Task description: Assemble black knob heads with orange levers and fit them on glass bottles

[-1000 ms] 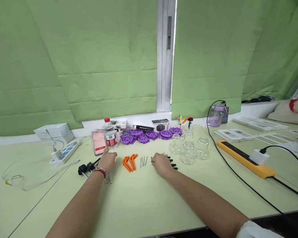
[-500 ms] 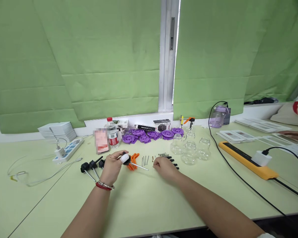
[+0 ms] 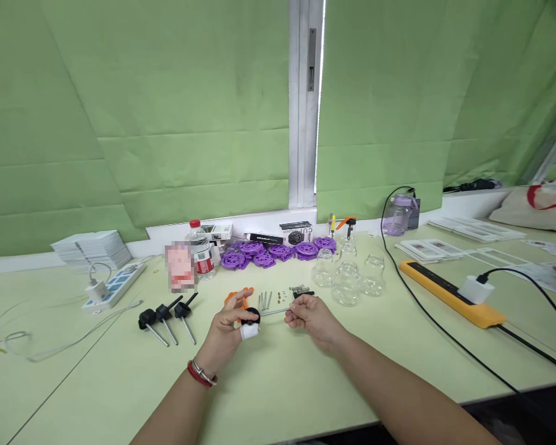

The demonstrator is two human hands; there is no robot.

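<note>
Over the counter (image 3: 278, 380), the left hand (image 3: 225, 326) grips the black cap (image 3: 251, 316), its metal tube (image 3: 275, 311) running rightward, nearly level, to the right hand's (image 3: 319, 320) pinched fingertips, their contents hidden.

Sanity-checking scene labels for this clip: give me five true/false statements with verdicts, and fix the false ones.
1. The left hand holds a black part with a metal rod. True.
2. The right hand is at the end of that rod nearest the black part. False: the right hand is at the rod's far end.
3. Three more rodded black parts lie to the left of the left hand. True.
4. The red-capped bottle stands to the right of the purple parts. False: the red-capped bottle stands to their left.
5. The clear jars are to the left of the yellow power strip. True.
</note>
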